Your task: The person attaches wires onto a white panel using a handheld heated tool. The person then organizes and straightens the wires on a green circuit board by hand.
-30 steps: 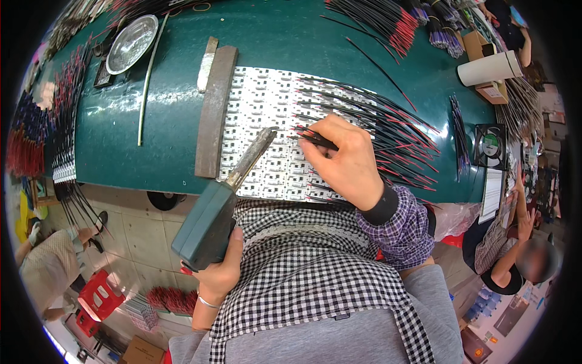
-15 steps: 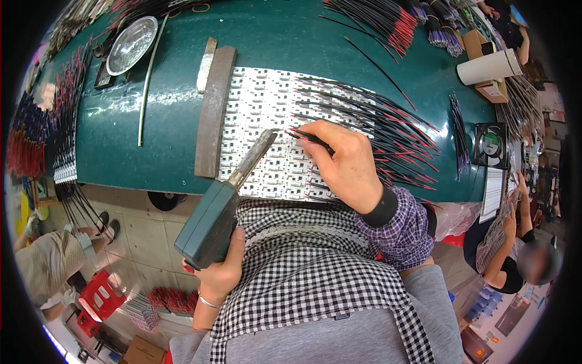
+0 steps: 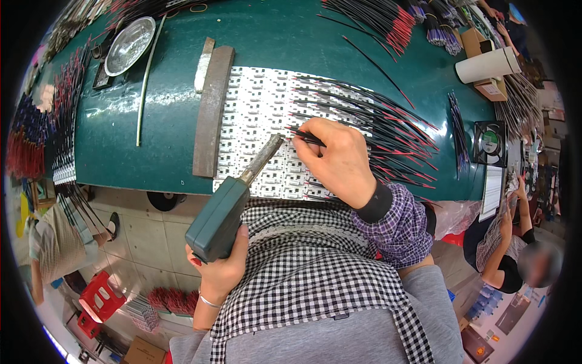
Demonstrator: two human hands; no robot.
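Observation:
My left hand [image 3: 223,270] is wrapped round a dark green soldering gun [image 3: 218,218]. Its metal barrel points up and right, and the tip is close to the fingertips of the other hand, over a white circuit board panel [image 3: 254,109]. My right hand [image 3: 341,162] pinches black wire [image 3: 306,136] with red ends, held low over the middle of the panel; how many strands it holds is hidden. Black wires [image 3: 388,115] with red tips lie in rows across the panel's right part and reach past its edge.
A rusty metal bar [image 3: 213,112] lies along the panel's left edge. Beyond it are a thin rod [image 3: 145,85] and a metal dish [image 3: 130,46]. Wire bundles [image 3: 379,24] lie at the far edge. A small fan [image 3: 490,144] stands right; a co-worker [image 3: 506,249] sits beyond it.
The soldering gun has shifted slightly right, bringing its tip nearer the pinched wire. My right hand has moved a little left.

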